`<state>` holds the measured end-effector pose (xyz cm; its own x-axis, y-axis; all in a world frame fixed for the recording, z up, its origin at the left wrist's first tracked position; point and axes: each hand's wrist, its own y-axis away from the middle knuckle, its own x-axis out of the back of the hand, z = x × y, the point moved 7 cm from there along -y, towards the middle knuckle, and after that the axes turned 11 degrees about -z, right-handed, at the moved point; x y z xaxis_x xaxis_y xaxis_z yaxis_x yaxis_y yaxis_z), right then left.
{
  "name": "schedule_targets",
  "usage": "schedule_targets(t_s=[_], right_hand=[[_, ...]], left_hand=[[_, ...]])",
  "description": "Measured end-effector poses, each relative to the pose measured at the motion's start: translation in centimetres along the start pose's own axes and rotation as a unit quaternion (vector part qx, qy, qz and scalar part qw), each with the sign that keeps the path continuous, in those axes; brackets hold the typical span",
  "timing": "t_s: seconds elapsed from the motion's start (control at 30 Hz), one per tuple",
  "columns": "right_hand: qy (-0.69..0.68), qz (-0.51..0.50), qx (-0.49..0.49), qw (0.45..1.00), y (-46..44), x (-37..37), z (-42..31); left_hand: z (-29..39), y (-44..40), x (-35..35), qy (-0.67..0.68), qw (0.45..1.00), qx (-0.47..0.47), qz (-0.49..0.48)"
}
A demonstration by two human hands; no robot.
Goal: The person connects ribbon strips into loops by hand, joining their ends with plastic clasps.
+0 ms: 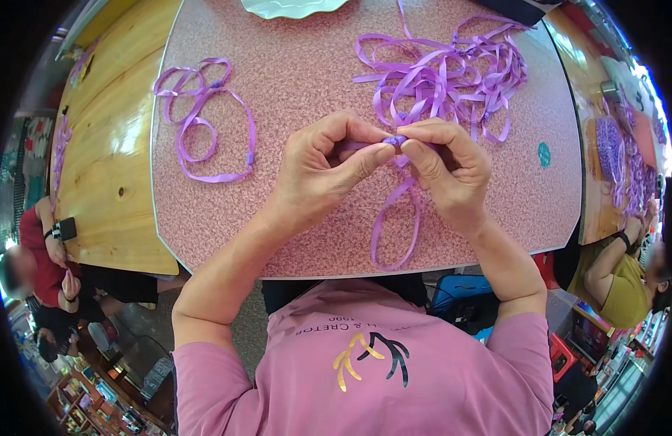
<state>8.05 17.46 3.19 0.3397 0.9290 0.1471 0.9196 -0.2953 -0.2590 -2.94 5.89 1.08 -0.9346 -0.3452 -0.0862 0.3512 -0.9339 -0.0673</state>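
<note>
Over the middle of the table, my left hand (323,161) and my right hand (451,161) meet, thumbs and forefingers pinched on a purple ribbon (396,231). Between the fingertips sits a small darker purple knot or woven piece (397,141) of this ribbon; its details are too small to make out. A loop of the ribbon hangs below my fingers toward the table's near edge. Just beyond my hands lies a tangled pile of purple ribbon (445,80). Off to the left, a separate looped ribbon (250,138) with darker purple bits rests on the table.
The pink speckled table (219,218) has a pale scalloped dish (296,6) at its far edge and a green mark (544,155) at right. Wooden tables (121,145) flank it. One person (41,247) sits at left, another (619,280) at right near more purple ribbons (619,149).
</note>
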Motion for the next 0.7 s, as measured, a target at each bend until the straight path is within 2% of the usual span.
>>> schedule_targets(t_s=[0.07, 0.1, 0.2, 0.27, 0.33, 0.43, 0.5, 0.63, 0.7], right_hand=[[-0.094, 0.009, -0.016, 0.995, 0.0, 0.0, 0.4], [-0.094, 0.009, -0.016, 0.995, 0.0, 0.0, 0.4], [-0.060, 0.008, -0.016, 0.998, -0.1, 0.1, 0.6], [0.080, -0.017, 0.090, 0.993, -0.3, -0.2, -0.7], [0.095, -0.020, 0.086, 0.992, -0.1, -0.1, -0.9], [0.116, -0.019, 0.086, 0.989, -0.1, -0.1, -0.9], [0.122, -0.013, 0.086, 0.989, -0.1, 0.1, -0.8], [0.124, -0.017, 0.101, 0.987, 0.0, 0.2, -1.0], [0.127, -0.018, 0.103, 0.986, 0.0, 0.1, -1.1]], left_hand=[[-0.3, 0.0, 0.0, 0.028, 0.999, 0.025, -0.001], [-0.7, 0.0, 0.0, 0.057, 0.997, 0.051, -0.002], [-1.0, 0.0, -0.1, 0.068, 0.997, 0.044, 0.000], [-1.1, 0.0, -0.1, 0.078, 0.996, 0.046, 0.003], [-1.3, 0.1, -0.2, 0.088, 0.995, 0.049, 0.007], [-0.9, 0.0, -0.1, 0.051, 0.998, 0.006, 0.023], [-0.6, 0.1, -0.1, -0.012, 1.000, 0.005, 0.017], [-0.4, 0.1, -0.1, 0.000, 0.999, 0.004, 0.032], [-0.9, 0.2, -0.2, 0.032, 0.998, 0.042, 0.027]])
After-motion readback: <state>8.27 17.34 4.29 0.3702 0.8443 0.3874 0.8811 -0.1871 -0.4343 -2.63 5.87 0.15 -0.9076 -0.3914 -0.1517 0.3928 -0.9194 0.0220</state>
